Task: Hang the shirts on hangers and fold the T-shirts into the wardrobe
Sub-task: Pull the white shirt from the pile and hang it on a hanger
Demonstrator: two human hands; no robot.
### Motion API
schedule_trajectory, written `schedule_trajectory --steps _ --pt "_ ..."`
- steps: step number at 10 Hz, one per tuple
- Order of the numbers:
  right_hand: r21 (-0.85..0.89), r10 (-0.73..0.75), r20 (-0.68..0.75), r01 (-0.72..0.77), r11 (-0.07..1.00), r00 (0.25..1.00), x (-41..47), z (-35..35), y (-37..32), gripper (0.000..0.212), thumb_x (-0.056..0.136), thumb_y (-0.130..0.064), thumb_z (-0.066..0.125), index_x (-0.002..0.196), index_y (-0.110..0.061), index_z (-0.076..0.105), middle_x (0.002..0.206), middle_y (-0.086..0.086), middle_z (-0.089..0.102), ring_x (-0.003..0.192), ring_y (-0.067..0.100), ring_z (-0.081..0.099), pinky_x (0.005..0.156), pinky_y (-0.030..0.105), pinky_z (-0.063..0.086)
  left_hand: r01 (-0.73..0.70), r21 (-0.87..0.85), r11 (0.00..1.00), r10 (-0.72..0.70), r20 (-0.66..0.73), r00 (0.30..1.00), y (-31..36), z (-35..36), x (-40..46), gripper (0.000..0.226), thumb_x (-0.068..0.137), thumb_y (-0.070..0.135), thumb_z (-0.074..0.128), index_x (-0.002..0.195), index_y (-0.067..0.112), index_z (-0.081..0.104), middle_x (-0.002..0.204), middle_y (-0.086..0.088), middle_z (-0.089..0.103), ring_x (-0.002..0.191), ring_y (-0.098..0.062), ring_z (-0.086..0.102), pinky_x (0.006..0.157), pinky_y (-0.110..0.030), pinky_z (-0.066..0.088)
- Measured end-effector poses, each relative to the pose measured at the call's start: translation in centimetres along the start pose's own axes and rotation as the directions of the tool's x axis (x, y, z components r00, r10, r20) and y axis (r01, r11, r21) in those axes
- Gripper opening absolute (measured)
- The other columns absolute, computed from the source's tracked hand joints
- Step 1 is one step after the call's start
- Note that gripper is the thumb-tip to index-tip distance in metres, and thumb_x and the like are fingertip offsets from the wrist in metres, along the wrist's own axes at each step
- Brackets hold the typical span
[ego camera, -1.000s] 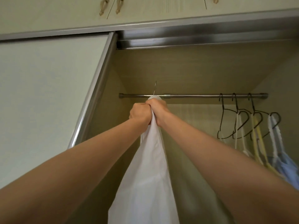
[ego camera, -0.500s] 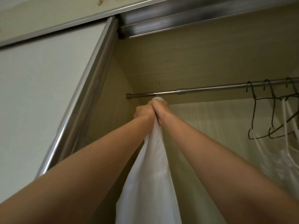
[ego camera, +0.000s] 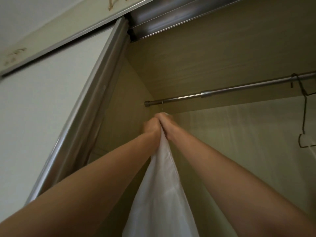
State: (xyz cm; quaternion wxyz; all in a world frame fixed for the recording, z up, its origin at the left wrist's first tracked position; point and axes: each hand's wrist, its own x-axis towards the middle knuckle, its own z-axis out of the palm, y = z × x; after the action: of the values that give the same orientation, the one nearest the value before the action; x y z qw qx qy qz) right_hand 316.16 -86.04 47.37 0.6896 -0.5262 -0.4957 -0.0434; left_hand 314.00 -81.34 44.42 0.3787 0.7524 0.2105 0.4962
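A white shirt (ego camera: pixel 162 194) hangs down between my forearms inside the wardrobe. My left hand (ego camera: pixel 151 128) and my right hand (ego camera: pixel 166 124) grip its top, bunched together, just under the left end of the metal rail (ego camera: pixel 230 88). A thin wire hanger hook (ego camera: pixel 162 106) rises from my fists to the rail and appears to sit over it. The rest of the hanger is hidden inside the shirt and my hands.
A dark empty hanger (ego camera: pixel 304 113) hangs on the rail at the far right. The sliding door's metal frame (ego camera: pixel 89 120) runs close on the left. The wardrobe's side wall (ego camera: pixel 126 103) is just left of my hands.
The view has tilted up and shifted left, so the other hangers slid out to the right. My hands with the shirt moved toward the rail's left end, and the hook now reaches the rail.
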Motion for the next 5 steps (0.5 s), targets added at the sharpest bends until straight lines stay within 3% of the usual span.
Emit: schedule_trajectory --steps 1,2,3,4,5 --pt "-0.023 0.034 0.104 -0.032 0.999 0.994 0.5 2.2 0.5 0.028 0.077 -0.037 0.060 0.092 -0.012 0.059 0.079 0.008 0.059 0.078 0.024 0.063 0.061 0.029 0.047 0.138 0.736 0.662 -0.074 -0.120 0.990 0.4 0.1 3.2 0.027 0.082 0.001 0.054 0.103 0.012 0.067 0.091 -0.010 0.064 0.076 -0.029 0.062 0.061 -0.047 0.049" --pt "-0.049 0.041 0.139 -0.034 0.998 0.989 0.6 3.5 0.5 0.048 0.061 -0.052 0.065 0.089 -0.015 0.058 0.082 0.008 0.059 0.085 0.026 0.064 0.066 0.029 0.047 -0.030 0.321 0.947 0.100 -0.205 0.974 0.2 -2.7 0.2 0.017 0.096 0.009 0.045 0.100 0.001 0.059 0.122 -0.006 0.062 0.091 -0.012 0.061 0.076 -0.022 0.050" --pt "-0.047 0.005 0.106 0.000 0.999 0.994 -0.9 3.5 -0.2 0.027 0.088 -0.038 0.060 0.099 -0.013 0.058 0.086 0.006 0.062 0.072 0.017 0.058 0.056 0.024 0.041 -0.113 -0.311 0.944 0.016 -0.299 0.954 0.2 -4.9 -1.3 0.037 0.101 0.025 0.042 0.127 0.001 0.056 0.130 -0.014 0.059 0.098 -0.019 0.062 0.060 -0.021 0.043" --pt "-0.039 -0.014 0.110 0.018 0.999 0.994 -0.7 3.3 -0.3 0.038 0.089 -0.039 0.062 0.114 -0.011 0.062 0.107 0.008 0.067 0.084 0.018 0.061 0.067 0.027 0.048 -0.071 -0.131 0.989 0.027 -0.316 0.948 0.1 -6.2 -2.2 0.035 0.102 0.021 0.040 0.125 0.002 0.058 0.127 -0.013 0.060 0.116 -0.028 0.057 0.080 -0.029 0.041" --pt "-0.051 -0.048 0.126 0.055 0.997 0.991 -1.7 2.7 -0.9 0.039 0.092 -0.037 0.059 0.121 -0.011 0.062 0.113 0.006 0.065 0.085 0.016 0.058 0.074 0.030 0.048 -0.089 0.014 0.996 0.089 -0.334 0.939 0.8 -6.7 -4.6 0.040 0.106 0.018 0.030 0.132 -0.002 0.052 0.137 -0.019 0.052 0.127 -0.033 0.050 0.092 -0.031 0.039"
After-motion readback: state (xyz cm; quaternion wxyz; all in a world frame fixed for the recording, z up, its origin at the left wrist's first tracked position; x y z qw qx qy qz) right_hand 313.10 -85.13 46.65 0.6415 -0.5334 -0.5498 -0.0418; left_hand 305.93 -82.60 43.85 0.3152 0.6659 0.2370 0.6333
